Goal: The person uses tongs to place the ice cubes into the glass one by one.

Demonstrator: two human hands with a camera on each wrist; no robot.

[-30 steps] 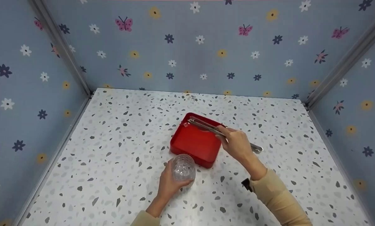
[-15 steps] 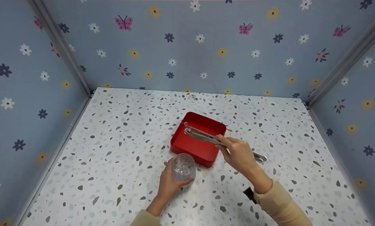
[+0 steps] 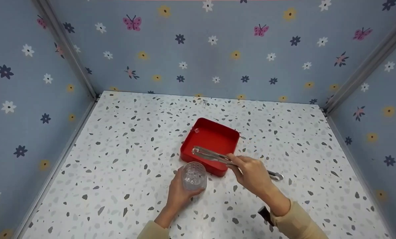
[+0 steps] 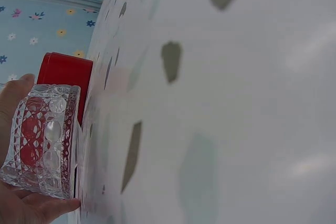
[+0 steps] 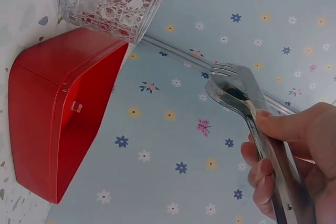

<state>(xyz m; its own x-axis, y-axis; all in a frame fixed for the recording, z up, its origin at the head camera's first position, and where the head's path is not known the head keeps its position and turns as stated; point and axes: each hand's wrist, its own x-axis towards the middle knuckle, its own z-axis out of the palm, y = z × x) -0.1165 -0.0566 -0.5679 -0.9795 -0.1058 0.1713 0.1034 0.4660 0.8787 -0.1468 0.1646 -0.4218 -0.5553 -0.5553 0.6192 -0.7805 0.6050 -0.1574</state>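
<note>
My left hand (image 3: 181,192) holds a clear cut-glass tumbler (image 3: 194,177), upright on the table against the near side of a red square box (image 3: 203,163). Its patterned wall fills the left of the left wrist view. My right hand (image 3: 251,172) grips metal serving tongs (image 3: 214,156) over the box, their tips towards the glass. In the right wrist view, one tip of the tongs (image 5: 236,82) is forked and the other spoon-shaped. Whether something sits between those tips I cannot tell. One small clear cube (image 3: 197,130) lies in the box's far left corner.
Under everything is a white speckled tabletop (image 3: 128,149). Blue flowered panels (image 3: 198,49) enclose it at the back and both sides, with grey metal strips (image 3: 68,53) at the corners. A dark object (image 3: 265,214) shows at the right wrist.
The right hand has drawn the tongs from the box's far left corner towards the near side, closer to the glass. The left hand, glass and box stay put.
</note>
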